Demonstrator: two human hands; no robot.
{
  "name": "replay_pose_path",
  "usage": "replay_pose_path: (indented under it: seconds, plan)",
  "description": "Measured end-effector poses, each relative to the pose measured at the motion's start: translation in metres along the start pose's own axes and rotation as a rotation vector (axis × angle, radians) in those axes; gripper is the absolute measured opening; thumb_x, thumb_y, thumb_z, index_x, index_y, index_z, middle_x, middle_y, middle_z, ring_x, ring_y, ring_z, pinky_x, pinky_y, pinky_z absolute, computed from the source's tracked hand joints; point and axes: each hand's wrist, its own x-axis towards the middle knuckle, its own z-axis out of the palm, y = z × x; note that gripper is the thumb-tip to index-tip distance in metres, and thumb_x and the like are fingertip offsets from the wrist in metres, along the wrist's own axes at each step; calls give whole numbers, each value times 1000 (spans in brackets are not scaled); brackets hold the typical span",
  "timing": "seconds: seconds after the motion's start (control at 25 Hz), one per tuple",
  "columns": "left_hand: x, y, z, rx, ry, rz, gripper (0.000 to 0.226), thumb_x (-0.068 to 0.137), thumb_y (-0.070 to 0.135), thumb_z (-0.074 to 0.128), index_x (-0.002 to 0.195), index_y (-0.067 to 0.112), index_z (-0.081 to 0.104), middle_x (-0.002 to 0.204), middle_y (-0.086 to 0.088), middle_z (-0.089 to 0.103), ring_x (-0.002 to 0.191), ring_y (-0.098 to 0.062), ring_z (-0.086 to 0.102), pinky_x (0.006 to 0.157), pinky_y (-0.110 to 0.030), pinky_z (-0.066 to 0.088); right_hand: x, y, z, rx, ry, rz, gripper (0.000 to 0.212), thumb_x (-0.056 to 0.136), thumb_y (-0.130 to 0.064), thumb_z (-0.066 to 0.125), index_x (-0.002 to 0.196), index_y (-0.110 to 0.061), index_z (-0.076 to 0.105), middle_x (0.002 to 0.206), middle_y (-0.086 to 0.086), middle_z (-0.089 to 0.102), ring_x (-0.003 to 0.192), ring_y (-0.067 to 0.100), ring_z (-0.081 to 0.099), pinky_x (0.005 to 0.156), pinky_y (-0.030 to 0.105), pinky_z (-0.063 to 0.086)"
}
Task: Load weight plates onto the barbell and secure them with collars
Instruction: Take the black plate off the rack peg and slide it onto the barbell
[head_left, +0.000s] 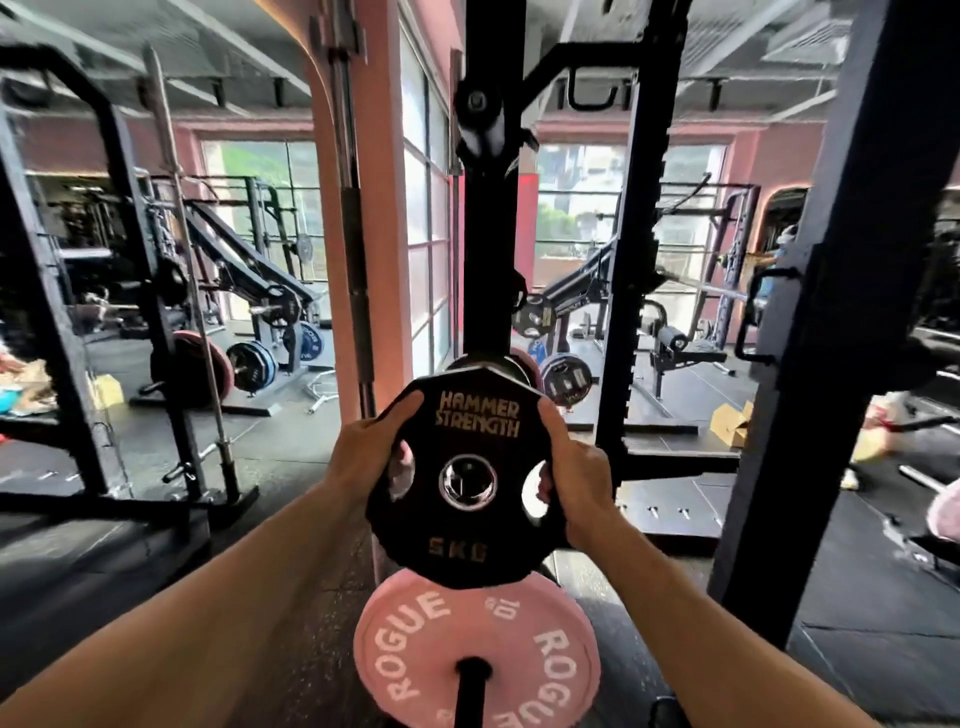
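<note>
Between both hands, black twelve-sided 5 kg plate (465, 480), chrome-ringed hole

My left hand (363, 452) and right hand (576, 467) grip a black 5 kg plate (467, 483) that hides the rack's post (488, 234) below mid-height and the plates stored behind it, of which only slivers show; my fingertips vanish into the plate's grip holes. The pink plate (478, 644) beneath is cut by the frame's bottom edge, its top covered by the black plate, and the peg (470, 691) through its centre runs out of view. At the far right edge, a blurred figure (883, 421) cannot be made out.
</note>
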Motion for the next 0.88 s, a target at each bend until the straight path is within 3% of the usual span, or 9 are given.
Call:
replay_pose_path:
  seconds: [0.24,0.36,0.48,0.72,0.88]
  plan:
    - [-89,39,7,-9,-7,92,71,40,83,83,38,20,50,46,-12,48,37,-21,43,42,-26,38,-87,-36,-47,-7,70,-97,81,42,-94,68,51,-17,48,47,9,50,41,21,48,47,32,43]
    - [-117,60,32,-6,-71,148,74,40,87,78,38,18,52,45,-11,49,38,-20,44,42,-27,37,-119,-62,-83,-56,145,-151,80,44,-95,66,45,-19,44,45,8,49,40,20,47,46,31,42]
    - [-147,80,70,-32,-179,208,73,42,87,75,43,17,57,45,-9,52,36,-20,45,39,-25,37,-159,-86,-128,-49,269,-189,84,42,-95,67,56,-14,49,51,10,47,42,21,46,47,32,41]
    - [-224,108,158,-125,-439,208,73,39,88,77,45,23,43,47,-7,40,37,-19,37,41,-28,33,-250,-121,-226,-78,609,-244,74,47,-90,66,63,-18,64,50,-6,63,47,11,60,55,27,44]
    - [-290,125,220,-111,-608,199,75,37,88,76,37,24,38,42,-2,39,35,-18,37,42,-26,34,-308,-131,-299,-52,752,-236,85,49,-90,68,68,-8,72,58,9,64,52,23,60,56,35,51]
